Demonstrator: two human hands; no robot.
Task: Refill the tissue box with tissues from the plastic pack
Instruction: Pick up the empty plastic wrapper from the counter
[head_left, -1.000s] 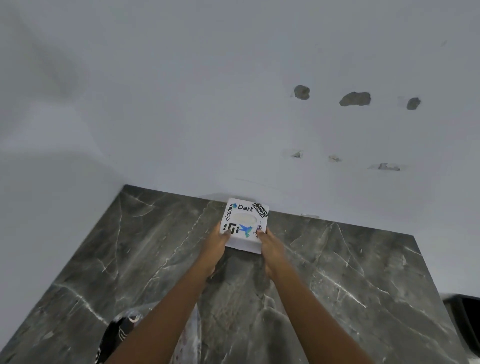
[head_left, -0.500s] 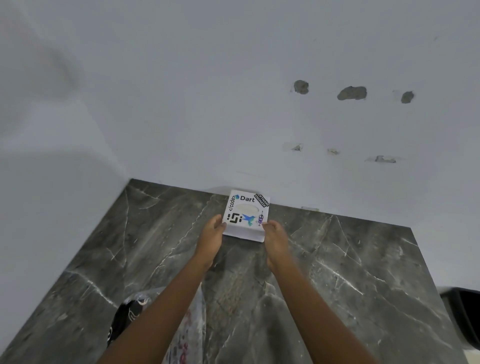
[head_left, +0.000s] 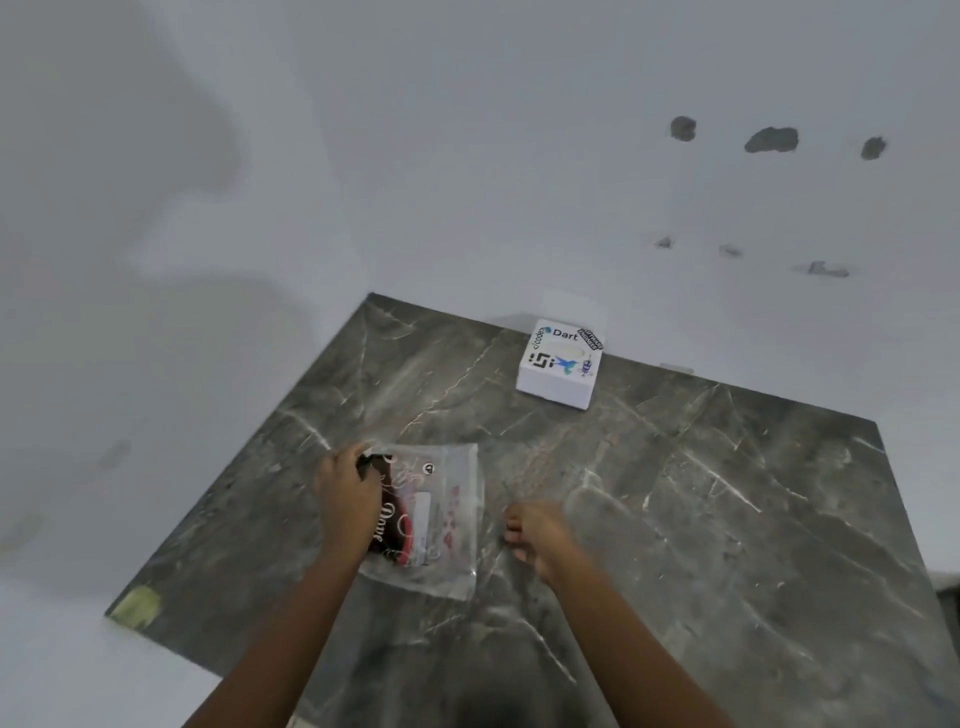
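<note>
Lying flat on the dark marble table (head_left: 701, 519), well short of the box (head_left: 560, 364), a clear plastic pack (head_left: 441, 519) with red and black print, looking flattened. Resting on the pack's left half, the left hand (head_left: 347, 499), fingers curled down over its near-left top corner; whether gripping or only pressing, cannot tell. Hovering just right of the pack, the right hand (head_left: 537, 535), loosely curled, fingertips drawn together, holding nothing visible, apart from the pack's right edge. Standing far beyond the pack, to its right, against the white wall (head_left: 467, 156), the white box, stickers on its top, untouched by either hand. Chipped grey patches on the wall above the box.
</note>
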